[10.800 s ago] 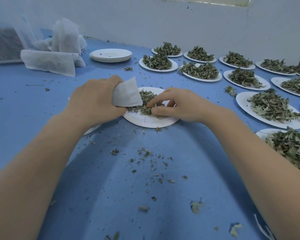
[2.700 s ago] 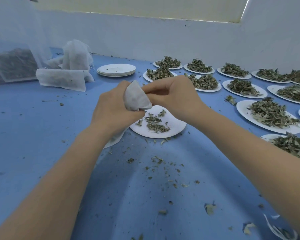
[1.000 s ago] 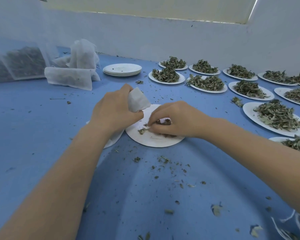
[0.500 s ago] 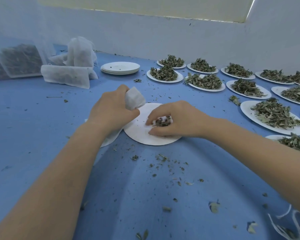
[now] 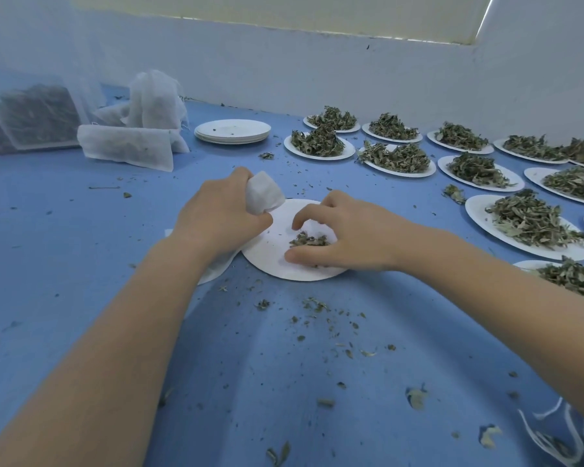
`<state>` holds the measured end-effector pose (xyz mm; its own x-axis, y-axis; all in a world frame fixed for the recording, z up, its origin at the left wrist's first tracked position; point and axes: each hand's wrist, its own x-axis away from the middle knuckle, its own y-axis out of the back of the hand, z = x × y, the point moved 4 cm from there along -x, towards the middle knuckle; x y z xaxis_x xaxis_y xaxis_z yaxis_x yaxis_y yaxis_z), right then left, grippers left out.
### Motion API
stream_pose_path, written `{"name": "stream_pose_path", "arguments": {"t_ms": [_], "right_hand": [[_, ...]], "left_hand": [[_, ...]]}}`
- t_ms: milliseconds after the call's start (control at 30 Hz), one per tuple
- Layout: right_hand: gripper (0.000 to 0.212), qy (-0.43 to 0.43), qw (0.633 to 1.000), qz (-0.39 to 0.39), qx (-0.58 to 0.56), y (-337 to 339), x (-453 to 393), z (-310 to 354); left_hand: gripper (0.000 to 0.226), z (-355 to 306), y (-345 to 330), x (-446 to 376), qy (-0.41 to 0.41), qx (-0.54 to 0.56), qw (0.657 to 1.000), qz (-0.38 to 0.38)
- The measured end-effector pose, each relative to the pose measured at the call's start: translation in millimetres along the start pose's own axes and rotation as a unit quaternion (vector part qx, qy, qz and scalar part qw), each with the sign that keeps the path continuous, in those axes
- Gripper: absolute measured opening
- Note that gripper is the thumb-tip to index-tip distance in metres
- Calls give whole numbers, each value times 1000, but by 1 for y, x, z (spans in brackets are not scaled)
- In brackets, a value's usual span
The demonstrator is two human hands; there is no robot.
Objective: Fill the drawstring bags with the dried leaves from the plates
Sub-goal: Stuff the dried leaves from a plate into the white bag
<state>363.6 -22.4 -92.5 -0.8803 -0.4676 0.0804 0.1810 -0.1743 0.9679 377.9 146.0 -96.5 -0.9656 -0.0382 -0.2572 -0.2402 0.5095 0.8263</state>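
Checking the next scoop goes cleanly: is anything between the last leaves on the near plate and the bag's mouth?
Nothing visible. The right hand cups the small leaf pile on the plate; the bag, gripped by the left hand, is just beside it, over the plate's left edge.

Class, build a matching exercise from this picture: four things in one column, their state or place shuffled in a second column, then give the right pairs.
Things:
1. left hand
2. right hand
3. stack of empty plates
4. near plate

States:
A. far, beside the filled bags
B. grips a white bag
C. almost bare
D. gathers the last leaves

Pairs: 1-B, 2-D, 3-A, 4-C
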Motion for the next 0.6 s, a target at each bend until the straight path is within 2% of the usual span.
{"name": "stream_pose_path", "arguments": {"t_ms": [100, 167, 367, 500, 600], "right_hand": [[51, -14, 999, 30, 14, -1, 1, -2], [44, 0, 1000, 24, 9, -8, -2, 1], [23, 54, 996, -76, -4, -14, -3, 11], [15, 55, 983, -154, -84, -22, 6, 11], [10, 32, 972, -180, -148, -25, 9, 10]], "left_hand": [[35, -1, -1, 0, -6, -8, 1000, 4], [37, -2, -1, 1, -10, -15, 1000, 3], [36, -2, -2, 1, -14, -22, 1000, 1], [35, -1, -1, 1, -13, -9, 1000, 1], [33, 0, -1, 2, -11, 0, 1000, 3]]}}
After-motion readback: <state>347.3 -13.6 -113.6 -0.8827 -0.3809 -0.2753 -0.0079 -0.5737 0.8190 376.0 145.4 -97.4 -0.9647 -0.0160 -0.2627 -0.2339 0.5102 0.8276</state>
